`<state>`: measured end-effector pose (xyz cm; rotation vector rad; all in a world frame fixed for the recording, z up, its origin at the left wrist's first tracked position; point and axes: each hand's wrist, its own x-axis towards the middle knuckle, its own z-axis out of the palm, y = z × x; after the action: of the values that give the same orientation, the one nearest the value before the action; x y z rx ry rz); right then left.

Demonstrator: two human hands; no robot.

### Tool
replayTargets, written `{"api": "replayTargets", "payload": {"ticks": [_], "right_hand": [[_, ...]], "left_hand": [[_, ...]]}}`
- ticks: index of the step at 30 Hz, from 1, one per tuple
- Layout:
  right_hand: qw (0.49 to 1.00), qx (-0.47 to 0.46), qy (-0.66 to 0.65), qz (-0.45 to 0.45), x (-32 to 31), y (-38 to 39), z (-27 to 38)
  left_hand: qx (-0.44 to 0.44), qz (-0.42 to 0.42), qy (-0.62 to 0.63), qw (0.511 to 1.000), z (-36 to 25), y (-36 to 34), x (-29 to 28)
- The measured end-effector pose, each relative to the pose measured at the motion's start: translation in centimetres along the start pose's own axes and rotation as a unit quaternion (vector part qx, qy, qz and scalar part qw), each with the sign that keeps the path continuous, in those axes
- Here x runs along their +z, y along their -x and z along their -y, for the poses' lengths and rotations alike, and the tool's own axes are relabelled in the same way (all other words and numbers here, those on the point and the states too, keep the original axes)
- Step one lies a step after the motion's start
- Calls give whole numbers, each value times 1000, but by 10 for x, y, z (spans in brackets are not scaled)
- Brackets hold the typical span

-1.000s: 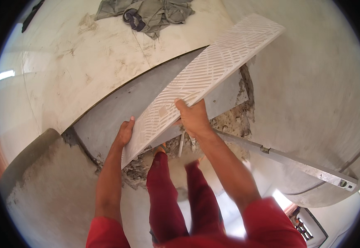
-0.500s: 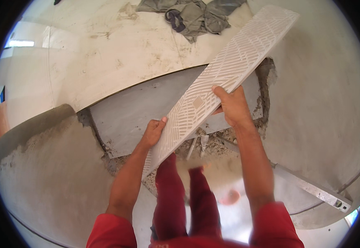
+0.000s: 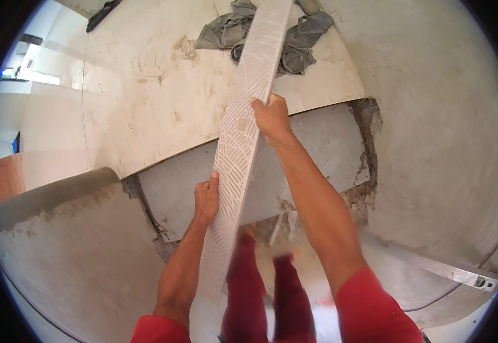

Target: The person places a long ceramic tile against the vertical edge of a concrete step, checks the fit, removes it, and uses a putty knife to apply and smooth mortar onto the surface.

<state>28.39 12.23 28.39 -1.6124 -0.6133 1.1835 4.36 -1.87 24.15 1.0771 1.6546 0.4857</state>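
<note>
A long, narrow, pale tile [image 3: 232, 160] is held up in front of me, tilted, with its ridged back showing. My left hand [image 3: 206, 200] is closed on its left edge, thumb lying on the ridged face. Farther up, on the opposite edge, my right hand [image 3: 273, 119] grips the tile with the thumb on top; its other fingers are partly hidden. Behind the tile, a grey flat slab [image 3: 323, 148] lies in a rough-edged recess. The tile hides the slab's middle.
Crumpled grey cloth [image 3: 300, 43] lies on the stained cream surface [image 3: 146, 108] beyond the recess. A long spirit level [image 3: 437, 267] rests at the lower right. Grey plastered surfaces [image 3: 432, 143] flank the recess. My legs in dark red trousers [image 3: 246, 291] stand below the tile.
Both hands have swung the tile's far end leftward and away, so it is steeper in view and now overlaps the cloth. My right hand has moved left and up with it.
</note>
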Motion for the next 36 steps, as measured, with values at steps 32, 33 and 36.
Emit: {"api": "replayTargets", "payload": {"ticks": [32,33,36], "right_hand": [[986,-132,70,71,26,170,-23],[990,-98,76,70,18,192,-36],[992,102,72,-25,-15,238,-71]], "left_hand": [[2,597,541,592,-80,-171,70],[18,597,544,589,-82,-174,71],[52,617,556,554,-98,-176,108]]}}
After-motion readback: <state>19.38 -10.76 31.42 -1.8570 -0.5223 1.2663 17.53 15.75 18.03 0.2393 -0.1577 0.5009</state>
